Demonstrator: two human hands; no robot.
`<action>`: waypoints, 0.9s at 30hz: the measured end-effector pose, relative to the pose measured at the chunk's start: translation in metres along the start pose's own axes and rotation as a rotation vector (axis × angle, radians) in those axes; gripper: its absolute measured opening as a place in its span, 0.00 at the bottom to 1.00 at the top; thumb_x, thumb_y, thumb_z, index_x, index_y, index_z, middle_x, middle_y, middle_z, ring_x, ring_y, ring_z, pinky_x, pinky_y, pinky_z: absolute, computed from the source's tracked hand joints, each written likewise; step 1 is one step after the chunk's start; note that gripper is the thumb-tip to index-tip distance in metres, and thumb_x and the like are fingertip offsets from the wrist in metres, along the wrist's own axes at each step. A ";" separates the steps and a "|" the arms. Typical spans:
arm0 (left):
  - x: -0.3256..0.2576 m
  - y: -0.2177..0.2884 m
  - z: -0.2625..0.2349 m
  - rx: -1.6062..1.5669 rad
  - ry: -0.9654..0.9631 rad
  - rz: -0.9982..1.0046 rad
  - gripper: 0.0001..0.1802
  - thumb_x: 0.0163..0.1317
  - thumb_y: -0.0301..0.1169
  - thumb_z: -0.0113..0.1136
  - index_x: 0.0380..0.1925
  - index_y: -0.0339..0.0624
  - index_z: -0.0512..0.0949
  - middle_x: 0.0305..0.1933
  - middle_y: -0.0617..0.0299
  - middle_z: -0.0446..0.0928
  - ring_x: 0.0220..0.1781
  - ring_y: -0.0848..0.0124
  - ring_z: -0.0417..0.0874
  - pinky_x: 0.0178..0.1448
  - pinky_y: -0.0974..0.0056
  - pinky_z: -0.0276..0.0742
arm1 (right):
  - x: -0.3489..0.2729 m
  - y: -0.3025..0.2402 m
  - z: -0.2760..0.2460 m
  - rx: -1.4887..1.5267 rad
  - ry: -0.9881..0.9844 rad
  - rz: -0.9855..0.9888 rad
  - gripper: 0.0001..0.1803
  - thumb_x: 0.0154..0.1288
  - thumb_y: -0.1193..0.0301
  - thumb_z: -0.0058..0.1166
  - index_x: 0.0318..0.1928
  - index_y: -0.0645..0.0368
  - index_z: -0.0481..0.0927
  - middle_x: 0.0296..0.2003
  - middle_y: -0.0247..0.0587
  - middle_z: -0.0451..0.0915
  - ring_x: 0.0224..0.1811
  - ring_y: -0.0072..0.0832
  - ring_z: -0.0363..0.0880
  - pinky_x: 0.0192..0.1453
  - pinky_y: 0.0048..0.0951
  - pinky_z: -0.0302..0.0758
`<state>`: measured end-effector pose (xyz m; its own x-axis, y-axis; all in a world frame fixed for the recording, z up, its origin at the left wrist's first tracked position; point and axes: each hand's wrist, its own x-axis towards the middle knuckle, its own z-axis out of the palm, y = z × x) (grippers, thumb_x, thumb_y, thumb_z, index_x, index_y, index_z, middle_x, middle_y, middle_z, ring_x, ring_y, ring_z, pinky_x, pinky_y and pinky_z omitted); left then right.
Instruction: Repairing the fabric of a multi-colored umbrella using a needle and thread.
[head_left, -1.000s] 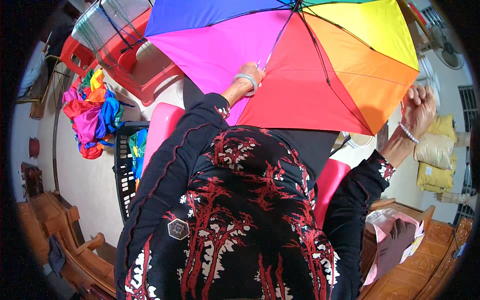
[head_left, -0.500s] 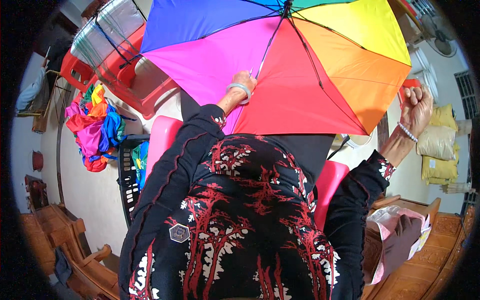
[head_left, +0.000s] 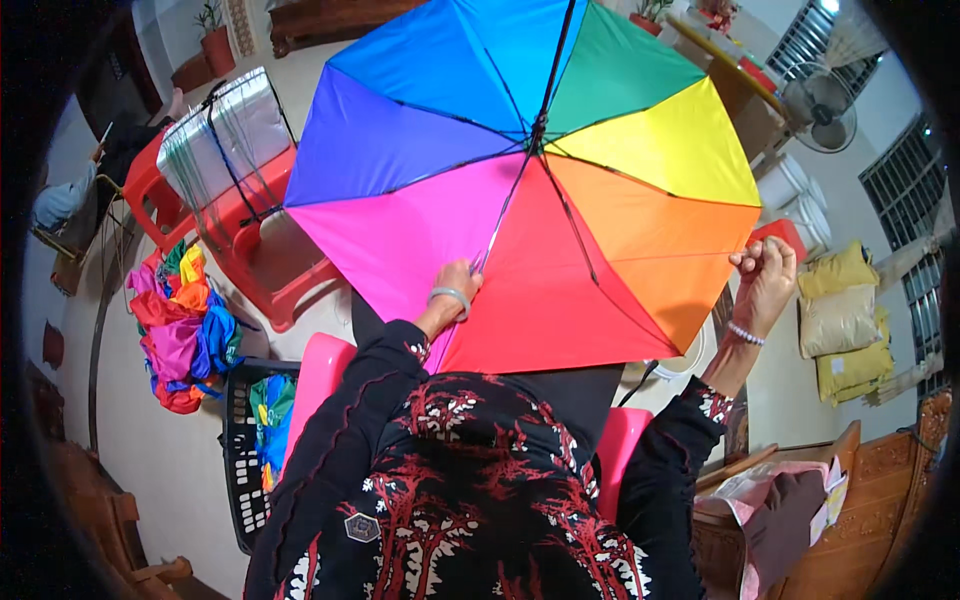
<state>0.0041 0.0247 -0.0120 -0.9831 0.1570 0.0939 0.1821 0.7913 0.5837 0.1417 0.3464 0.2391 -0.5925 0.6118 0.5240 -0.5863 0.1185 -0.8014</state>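
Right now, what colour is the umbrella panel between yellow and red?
Orange panel, seen in head view.

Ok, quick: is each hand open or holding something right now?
Left hand: closed on the umbrella where pink meets red.
Right hand: pinched shut, apparently on a thin thread.

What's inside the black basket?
Bunched cloth with blue, green and yellow showing is inside the basket. The pink chair and left sleeve cover part of it, and anything under the cloth is hidden.
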 end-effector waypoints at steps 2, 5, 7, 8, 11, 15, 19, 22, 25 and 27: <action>0.001 -0.001 0.001 -0.050 0.002 -0.003 0.13 0.47 0.36 0.56 0.27 0.37 0.75 0.28 0.42 0.75 0.33 0.47 0.76 0.35 0.50 0.72 | 0.000 -0.002 0.001 0.057 0.043 -0.014 0.04 0.60 0.74 0.45 0.33 0.61 0.68 0.21 0.34 0.68 0.18 0.18 0.65 0.25 0.25 0.73; -0.002 0.006 0.000 -0.009 0.035 0.007 0.12 0.46 0.35 0.57 0.27 0.38 0.74 0.28 0.45 0.74 0.32 0.49 0.76 0.34 0.50 0.71 | -0.001 -0.008 -0.002 0.079 0.046 -0.006 0.04 0.60 0.74 0.45 0.33 0.61 0.68 0.21 0.34 0.68 0.18 0.18 0.66 0.26 0.25 0.74; -0.003 0.008 0.000 0.013 0.055 0.017 0.11 0.46 0.35 0.58 0.26 0.39 0.74 0.28 0.46 0.74 0.32 0.49 0.76 0.34 0.51 0.71 | -0.002 -0.010 -0.004 0.092 0.050 -0.006 0.04 0.60 0.74 0.45 0.33 0.61 0.68 0.21 0.34 0.68 0.18 0.18 0.66 0.26 0.25 0.74; -0.003 0.008 0.002 -0.030 0.105 0.101 0.11 0.46 0.35 0.58 0.26 0.39 0.73 0.28 0.47 0.74 0.32 0.50 0.76 0.34 0.51 0.71 | -0.003 -0.010 -0.006 0.088 0.047 -0.014 0.04 0.60 0.74 0.45 0.33 0.61 0.68 0.21 0.34 0.69 0.19 0.19 0.66 0.27 0.26 0.74; -0.004 0.013 0.001 -0.117 0.186 0.265 0.10 0.46 0.33 0.59 0.26 0.40 0.73 0.28 0.49 0.73 0.32 0.51 0.75 0.34 0.52 0.70 | -0.004 -0.011 -0.004 0.063 0.046 -0.018 0.04 0.60 0.74 0.45 0.34 0.61 0.69 0.21 0.34 0.69 0.19 0.19 0.67 0.27 0.27 0.75; -0.004 0.014 0.003 -0.230 0.060 0.429 0.08 0.46 0.31 0.58 0.25 0.40 0.72 0.28 0.50 0.72 0.31 0.52 0.74 0.33 0.53 0.69 | -0.006 -0.013 0.001 0.065 0.035 -0.027 0.05 0.60 0.74 0.45 0.35 0.62 0.69 0.22 0.35 0.70 0.19 0.20 0.67 0.28 0.27 0.75; 0.008 0.003 0.019 -0.265 0.004 0.496 0.08 0.46 0.31 0.57 0.25 0.40 0.72 0.28 0.50 0.72 0.31 0.53 0.75 0.33 0.54 0.69 | -0.002 -0.009 0.001 0.086 0.052 -0.031 0.05 0.60 0.73 0.45 0.35 0.62 0.69 0.22 0.35 0.69 0.19 0.20 0.68 0.29 0.27 0.75; 0.005 0.011 0.010 -0.312 0.038 0.385 0.06 0.47 0.29 0.55 0.24 0.38 0.72 0.25 0.48 0.73 0.28 0.54 0.74 0.32 0.56 0.67 | -0.001 -0.003 -0.002 0.091 0.042 -0.022 0.05 0.60 0.73 0.45 0.35 0.63 0.69 0.22 0.35 0.70 0.20 0.20 0.68 0.29 0.27 0.75; 0.004 0.011 0.011 -0.308 0.026 0.349 0.07 0.48 0.30 0.55 0.23 0.37 0.72 0.24 0.48 0.73 0.28 0.53 0.74 0.32 0.56 0.67 | -0.003 0.001 0.003 0.071 0.035 -0.005 0.04 0.60 0.74 0.45 0.34 0.62 0.69 0.22 0.35 0.70 0.20 0.20 0.69 0.28 0.27 0.76; 0.003 0.011 0.011 -0.306 0.023 0.326 0.08 0.48 0.31 0.55 0.23 0.37 0.72 0.24 0.48 0.73 0.27 0.52 0.74 0.32 0.56 0.67 | -0.004 0.002 0.008 0.062 0.026 0.006 0.04 0.60 0.74 0.45 0.34 0.62 0.69 0.22 0.35 0.70 0.20 0.20 0.69 0.27 0.27 0.77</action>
<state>0.0037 0.0404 -0.0137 -0.8761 0.3531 0.3284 0.4723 0.4910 0.7321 0.1382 0.3376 0.2379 -0.5822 0.6323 0.5111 -0.6165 0.0665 -0.7845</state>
